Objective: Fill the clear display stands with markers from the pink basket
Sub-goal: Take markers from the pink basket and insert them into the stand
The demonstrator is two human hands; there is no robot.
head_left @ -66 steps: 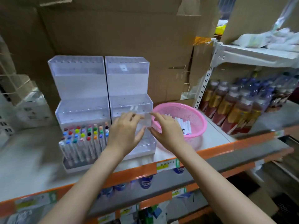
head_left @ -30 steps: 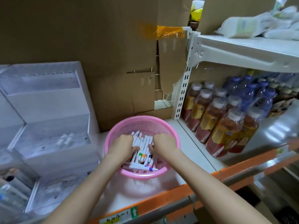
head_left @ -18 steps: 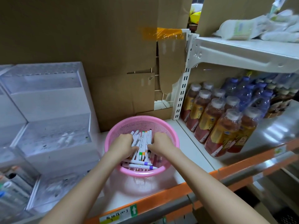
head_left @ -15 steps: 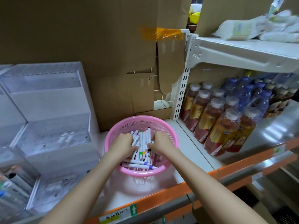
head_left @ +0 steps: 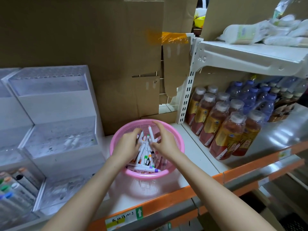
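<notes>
Pink basket [head_left: 180,144] sits on the white shelf [head_left: 198,154], centre of view, loaded with white markers [head_left: 145,167] with coloured caps. Left hand [head_left: 127,145] is down among the pile, fingers curled over several barrels. Right hand [head_left: 164,140] pinches one marker [head_left: 151,134] that stands tilted up (thumb and fingers around its lower barrel). Clear display stands [head_left: 55,117] lie at 9 o'clock of the basket; bottled drinks [head_left: 225,127] at 3 o'clock.

Markers [head_left: 145,153] lie in the basket [head_left: 178,139] on the shelf [head_left: 198,157], stands [head_left: 55,117] to its left, bottles [head_left: 221,125] to its right, cardboard [head_left: 100,47] behind.
</notes>
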